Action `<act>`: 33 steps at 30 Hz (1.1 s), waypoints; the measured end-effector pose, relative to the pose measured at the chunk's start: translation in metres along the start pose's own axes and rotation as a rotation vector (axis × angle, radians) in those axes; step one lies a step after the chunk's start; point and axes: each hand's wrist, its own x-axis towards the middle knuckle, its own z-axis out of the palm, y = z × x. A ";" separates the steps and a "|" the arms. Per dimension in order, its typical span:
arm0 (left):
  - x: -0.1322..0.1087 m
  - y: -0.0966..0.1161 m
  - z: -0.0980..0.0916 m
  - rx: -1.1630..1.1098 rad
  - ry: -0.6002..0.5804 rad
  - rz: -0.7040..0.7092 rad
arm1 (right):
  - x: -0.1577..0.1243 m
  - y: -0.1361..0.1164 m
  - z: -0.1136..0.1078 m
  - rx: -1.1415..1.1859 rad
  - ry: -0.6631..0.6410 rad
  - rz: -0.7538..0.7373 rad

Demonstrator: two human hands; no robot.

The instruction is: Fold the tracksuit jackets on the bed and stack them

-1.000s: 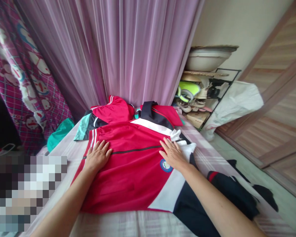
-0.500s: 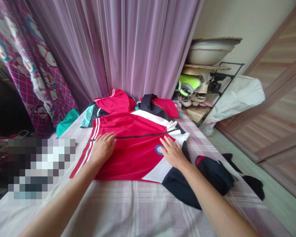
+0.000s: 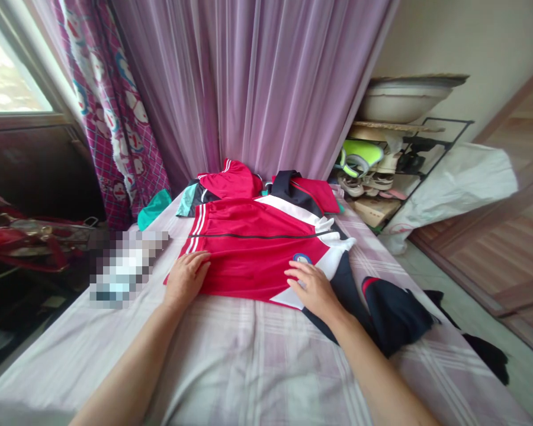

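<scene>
A red, white and navy zip jacket [image 3: 244,263] lies spread flat on the bed, its striped hem to the left and its white collar to the right. On the hem's near corner rests my left hand [image 3: 187,277], palm down with fingers extended. My right hand [image 3: 311,287] lies on the chest near the round blue badge [image 3: 302,258], fingers spread, partly covering the white panel. Neither hand grips the cloth. One navy sleeve [image 3: 393,313] stretches to the right, beyond my right forearm.
Behind the jacket lie more red clothes [image 3: 231,179], a folded navy and red garment [image 3: 311,192] and a green cloth [image 3: 154,210]. A purple curtain [image 3: 257,89] hangs at the back. To the right stand a shoe rack [image 3: 420,177] and a white bag [image 3: 462,183]. Plaid sheet [image 3: 249,367] covers the bed.
Both hands have slid toward me over the jacket, from near the zip to its near edge. The camera view has turned left, bringing a window into sight.
</scene>
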 end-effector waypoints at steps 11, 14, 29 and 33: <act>-0.042 0.006 -0.011 -0.006 0.142 0.246 | -0.014 -0.033 0.022 0.177 0.023 -0.111; -0.045 0.026 -0.003 0.012 -0.007 0.331 | -0.014 -0.032 0.024 0.199 0.044 -0.107; -0.051 0.005 -0.020 0.114 -0.015 0.146 | -0.007 -0.022 0.026 0.460 0.035 -0.083; -0.052 -0.010 -0.029 0.171 0.008 0.025 | -0.006 -0.022 0.027 0.464 0.029 -0.051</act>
